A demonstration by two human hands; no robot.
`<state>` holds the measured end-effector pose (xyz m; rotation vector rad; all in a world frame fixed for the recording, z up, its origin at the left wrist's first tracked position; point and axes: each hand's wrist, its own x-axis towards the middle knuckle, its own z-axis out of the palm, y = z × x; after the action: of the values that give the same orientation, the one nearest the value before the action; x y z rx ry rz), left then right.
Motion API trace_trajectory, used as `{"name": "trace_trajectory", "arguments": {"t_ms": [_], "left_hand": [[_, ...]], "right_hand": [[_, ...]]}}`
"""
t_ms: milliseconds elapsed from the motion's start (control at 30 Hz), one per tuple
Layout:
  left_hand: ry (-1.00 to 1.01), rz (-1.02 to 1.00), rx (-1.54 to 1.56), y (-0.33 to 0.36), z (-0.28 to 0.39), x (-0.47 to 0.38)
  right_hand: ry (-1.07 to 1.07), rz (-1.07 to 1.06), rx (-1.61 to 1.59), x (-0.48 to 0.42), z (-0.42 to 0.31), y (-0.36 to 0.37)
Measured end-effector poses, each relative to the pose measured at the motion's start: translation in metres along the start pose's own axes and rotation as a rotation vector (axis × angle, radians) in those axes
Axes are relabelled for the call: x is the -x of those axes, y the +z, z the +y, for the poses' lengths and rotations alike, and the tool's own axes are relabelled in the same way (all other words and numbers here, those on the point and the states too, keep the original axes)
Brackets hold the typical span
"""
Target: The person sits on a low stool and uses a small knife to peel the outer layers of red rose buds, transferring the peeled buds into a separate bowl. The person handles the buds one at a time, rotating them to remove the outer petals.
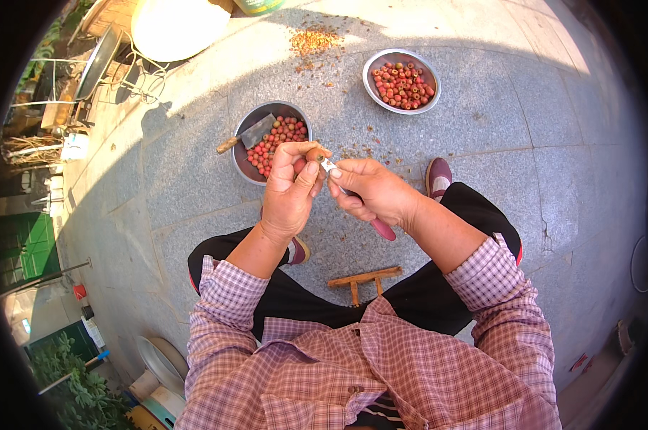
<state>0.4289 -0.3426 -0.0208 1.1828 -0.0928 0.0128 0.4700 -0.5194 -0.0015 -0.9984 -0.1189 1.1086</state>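
Between the thumb and fingers of my left hand is a round red fruit, apparently a hawthorn. A second red fruit shows inside the curl of the same hand. My right hand grips a small metal-ended tool with a pink handle; its tip meets the held fruit. Most of the tool is hidden by my fingers, so its exact kind is unclear. Just beyond my left hand stands a metal basin of red fruits. A cleaver with a wooden handle rests across that basin's left side.
Farther off at the right, a metal bowl holds red fruits with openings in them. Scraps are heaped on the stone paving, with more bits scattered nearer. A wooden stool part shows between my legs. Wire racks line the left.
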Motion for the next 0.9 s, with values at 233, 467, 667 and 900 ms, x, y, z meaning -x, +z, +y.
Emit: {"name": "trace_trajectory", "arguments": {"t_ms": [233,467,667,900], "left_hand": [[-0.288,-0.086,-0.038,-0.019,0.012,-0.006],[-0.189,-0.037,0.123,-0.010,0.001,-0.004],[-0.116,-0.035,0.130,-0.002,-0.001,-0.007],[-0.056,0.110,0.055,0.007,-0.011,-0.007]], "right_hand": [[-0.050,0.138,0.320,-0.007,-0.001,-0.005],[-0.038,0.067,0.192,-0.002,-0.003,-0.004],[-0.047,0.080,0.078,-0.002,-0.001,0.002],[-0.333,0.255,0.235,-0.015,0.021,0.011]]}}
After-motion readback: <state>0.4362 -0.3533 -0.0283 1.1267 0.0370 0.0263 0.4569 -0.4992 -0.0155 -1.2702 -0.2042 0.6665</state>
